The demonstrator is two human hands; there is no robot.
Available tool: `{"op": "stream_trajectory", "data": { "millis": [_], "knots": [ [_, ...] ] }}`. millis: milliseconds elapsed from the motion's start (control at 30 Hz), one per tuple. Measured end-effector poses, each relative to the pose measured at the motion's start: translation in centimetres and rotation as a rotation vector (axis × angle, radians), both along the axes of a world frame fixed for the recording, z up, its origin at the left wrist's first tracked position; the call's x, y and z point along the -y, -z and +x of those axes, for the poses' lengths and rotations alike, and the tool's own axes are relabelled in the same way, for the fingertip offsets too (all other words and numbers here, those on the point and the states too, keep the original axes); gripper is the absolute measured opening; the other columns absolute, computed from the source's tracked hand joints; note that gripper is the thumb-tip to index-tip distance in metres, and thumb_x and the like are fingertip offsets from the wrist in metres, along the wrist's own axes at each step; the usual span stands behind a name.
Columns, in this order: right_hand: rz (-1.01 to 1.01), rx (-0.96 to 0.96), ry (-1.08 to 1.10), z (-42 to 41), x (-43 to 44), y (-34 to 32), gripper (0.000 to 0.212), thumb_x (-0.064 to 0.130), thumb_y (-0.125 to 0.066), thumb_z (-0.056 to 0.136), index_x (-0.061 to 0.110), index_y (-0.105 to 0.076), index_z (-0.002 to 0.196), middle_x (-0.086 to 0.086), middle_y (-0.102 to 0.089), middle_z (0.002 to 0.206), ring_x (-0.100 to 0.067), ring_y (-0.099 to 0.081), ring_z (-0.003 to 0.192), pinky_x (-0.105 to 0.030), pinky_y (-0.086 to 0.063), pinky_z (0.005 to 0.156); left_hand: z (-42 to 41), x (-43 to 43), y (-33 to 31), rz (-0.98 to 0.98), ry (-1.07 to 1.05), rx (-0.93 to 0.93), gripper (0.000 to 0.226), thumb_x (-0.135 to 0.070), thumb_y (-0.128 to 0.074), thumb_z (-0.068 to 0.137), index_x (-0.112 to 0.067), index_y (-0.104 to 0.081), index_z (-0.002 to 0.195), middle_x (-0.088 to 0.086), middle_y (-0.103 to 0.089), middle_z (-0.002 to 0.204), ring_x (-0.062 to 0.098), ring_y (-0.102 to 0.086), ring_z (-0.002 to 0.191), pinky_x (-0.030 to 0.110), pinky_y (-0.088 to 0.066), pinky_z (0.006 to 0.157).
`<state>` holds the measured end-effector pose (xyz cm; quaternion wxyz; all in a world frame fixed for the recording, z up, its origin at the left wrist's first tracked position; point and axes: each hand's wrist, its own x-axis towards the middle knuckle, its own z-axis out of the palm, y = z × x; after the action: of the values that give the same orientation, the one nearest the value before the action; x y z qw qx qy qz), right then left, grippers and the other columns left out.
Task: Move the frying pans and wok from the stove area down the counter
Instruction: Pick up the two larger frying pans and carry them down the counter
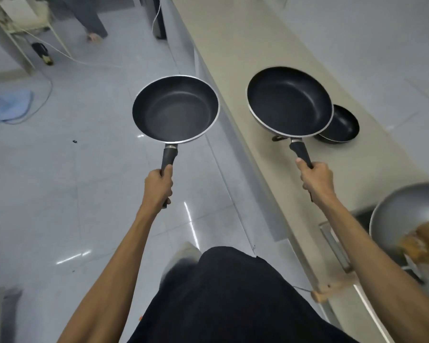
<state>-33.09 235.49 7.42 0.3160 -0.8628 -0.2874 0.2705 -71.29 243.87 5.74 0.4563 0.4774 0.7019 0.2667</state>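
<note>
Closest to the camera, on the right-hand side, there's a grey wok (pixel 411 219) sitting at the stove end of the surface (pixel 245 45), well behind the right hand and off to its right. Something brownish and blurry is in it, can't tell what. Its wooden handle (pixel 332 288) sticks out over the edge of the surface, under the right forearm.

Both arms are stretched forward. The left hand (pixel 157 185) has its fingers (pixel 166 175) wrapped tight round the black handle of a deep frying pan (pixel 175 108), which is up in the air over the tiled floor (pixel 60 169), straight ahead of that hand and left of the surface. It's empty, dark inside with a shiny rim.

The right hand (pixel 316 179) is clamped the same way on the handle of a second frying pan (pixel 290 101), thumb lying along the top. That pan hangs over the surface just ahead of the fingers, tipped a bit toward the camera.

Past it and slightly right, a small black pan (pixel 343 126) already sits on the surface, partly hidden behind the held pan's rim.

Way further out on the floor there's a white cable (pixel 84 61) and somebody's legs (pixel 87 18) at the top edge.
</note>
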Motion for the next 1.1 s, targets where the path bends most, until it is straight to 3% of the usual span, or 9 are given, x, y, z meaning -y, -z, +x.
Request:
{"op": "stream_trajectory", "data": {
  "millis": [133,267,400,533,633,767,1100],
  "knots": [
    [-0.009,-0.004,0.032,0.5,-7.1,1.1,0.048,0.056,-0.057,0.091,0.01,-0.063,0.078,-0.012,-0.065,0.074,-0.03,-0.06,0.061,-0.043,-0.053,0.064,0.7,-9.1,1.3,0.001,0.019,0.008,0.043,-0.042,-0.046,0.1,-0.001,-0.06,0.096,0.008,-0.053,0.071,0.018,-0.047,0.046,0.021,-0.036,0.033],
    [-0.029,0.009,0.075,-0.3,-14.7,2.2,0.045,0.056,-0.056,0.094,0.017,-0.062,0.071,-0.012,-0.067,0.075,-0.034,-0.063,0.067,-0.041,-0.05,0.066,0.5,-18.7,2.1,0.004,0.092,-0.009,0.045,-0.042,-0.045,0.102,0.001,-0.061,0.102,0.009,-0.054,0.073,0.019,-0.049,0.049,0.02,-0.036,0.033],
    [-0.081,0.024,0.136,-2.0,-22.3,2.1,0.054,0.058,-0.05,0.096,0.009,-0.065,0.079,-0.013,-0.068,0.069,-0.035,-0.066,0.069,-0.042,-0.053,0.07,-0.2,-29.1,1.7,-0.019,0.187,-0.039,0.045,-0.043,-0.045,0.102,0.0,-0.06,0.101,0.009,-0.054,0.073,0.019,-0.049,0.05,0.022,-0.039,0.034],
    [-0.074,-0.003,0.251,-3.4,-29.1,2.1,0.051,0.057,-0.05,0.096,0.012,-0.059,0.074,-0.011,-0.067,0.063,-0.026,-0.066,0.05,-0.033,-0.05,0.051,-0.2,-38.8,1.0,-0.042,0.281,-0.054,0.043,-0.044,-0.044,0.102,-0.003,-0.059,0.096,0.01,-0.053,0.073,0.019,-0.047,0.049,0.025,-0.041,0.037],
    [-0.051,-0.04,0.326,-3.6,-32.3,2.7,0.048,0.055,-0.052,0.097,0.013,-0.059,0.075,-0.007,-0.063,0.061,-0.024,-0.062,0.047,-0.03,-0.045,0.045,0.7,-44.7,0.8,-0.043,0.345,-0.069,0.045,-0.045,-0.044,0.101,-0.003,-0.058,0.093,0.009,-0.053,0.072,0.02,-0.047,0.048,0.023,-0.039,0.035],
    [-0.033,-0.06,0.418,-2.2,-35.9,3.6,0.046,0.052,-0.053,0.098,0.013,-0.059,0.075,-0.008,-0.063,0.065,-0.023,-0.058,0.049,-0.031,-0.046,0.048,4.0,-52.1,1.1,-0.018,0.444,-0.103,0.044,-0.048,-0.043,0.099,-0.009,-0.053,0.084,0.008,-0.054,0.067,0.021,-0.048,0.041,0.023,-0.037,0.034],
    [-0.092,-0.085,0.627,3.3,-43.4,6.5,0.051,0.055,-0.051,0.097,0.01,-0.058,0.073,-0.012,-0.064,0.061,-0.025,-0.057,0.042,-0.026,-0.042,0.038,18.3,-66.0,3.4,-0.002,0.684,-0.125,0.045,-0.05,-0.045,0.1,-0.011,-0.051,0.078,0.01,-0.052,0.064,0.02,-0.048,0.041,0.023,-0.038,0.034]
  ]
}}
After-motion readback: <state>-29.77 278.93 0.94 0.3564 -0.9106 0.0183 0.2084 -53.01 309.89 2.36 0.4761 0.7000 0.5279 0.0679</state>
